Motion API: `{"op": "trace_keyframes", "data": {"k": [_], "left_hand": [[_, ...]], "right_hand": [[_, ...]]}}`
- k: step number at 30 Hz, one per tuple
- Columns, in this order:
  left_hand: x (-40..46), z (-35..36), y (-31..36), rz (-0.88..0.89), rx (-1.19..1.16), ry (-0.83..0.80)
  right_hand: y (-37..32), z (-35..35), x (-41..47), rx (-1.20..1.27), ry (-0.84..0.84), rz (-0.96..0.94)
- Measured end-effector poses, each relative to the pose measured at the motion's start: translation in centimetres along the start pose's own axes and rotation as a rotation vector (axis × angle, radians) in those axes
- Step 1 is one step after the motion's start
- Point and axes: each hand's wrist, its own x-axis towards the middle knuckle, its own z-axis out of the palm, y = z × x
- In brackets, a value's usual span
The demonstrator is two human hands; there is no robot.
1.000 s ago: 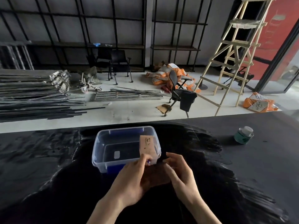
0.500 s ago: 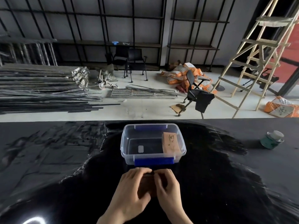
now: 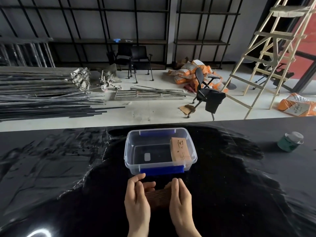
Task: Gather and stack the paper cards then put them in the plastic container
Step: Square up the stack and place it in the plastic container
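Both hands are down on the black desk (image 3: 51, 177), just in front of the clear plastic container (image 3: 159, 165). The left hand (image 3: 137, 200) and right hand (image 3: 180, 201) press in from either side on a stack of brown paper cards (image 3: 157, 197), each grip closed on an end of the stack, fingers curled over the far edge. The stack sits on edge between the palms, its layered edges facing the camera, close to the container's near blue latch (image 3: 162, 170) but not touching it. Inside the container, another bundle of cards (image 3: 180, 149) lies along the right wall, printed face up, the rest of the floor showing through. Off to the right, well apart, a small green tin (image 3: 289, 141) with a pale lid stands on the desk.
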Motion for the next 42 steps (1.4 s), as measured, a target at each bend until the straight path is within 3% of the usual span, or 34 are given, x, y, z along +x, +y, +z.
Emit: {"op": "trace_keyframes", "data": {"k": [11,17,20,23,26,29,35,40,42], "left_hand": [[0.7,1.1,-0.4,0.071,0.115,0.031],[1.0,1.3,-1.2,0.009,-0.029,0.051],[1.2,1.1,-1.9,-0.114,-0.124,0.041],[1.8,0.2,-1.3,-0.215,-0.318,-0.01],[1.6,0.0,-0.8,-0.2,-0.299,-0.099],[1.4,0.0,-0.7,-0.156,-0.208,-0.162],[2.2,-0.4,-1.4,0.062,0.117,-0.203],[2.3,-2.2,-0.2,0.498,0.692,-0.351],[2.2,-2.5,1.4,0.576,0.876,-0.542]], "right_hand": [[0.1,-0.1,0.5,-0.123,0.014,-0.03],[-0.1,-0.1,0.5,-0.101,0.021,-0.045],[0.2,-0.4,0.5,-0.047,0.004,-0.003],[-0.5,-0.3,0.5,0.036,0.011,0.057],[-0.5,-0.2,0.6,0.097,-0.007,0.115],[-0.4,-0.5,0.5,0.083,-0.069,0.074],[0.5,0.1,0.9,-0.108,0.007,-0.028],[0.7,0.3,0.8,-0.147,0.054,-0.07],[0.9,0.3,0.7,-0.131,0.054,-0.07]]}}
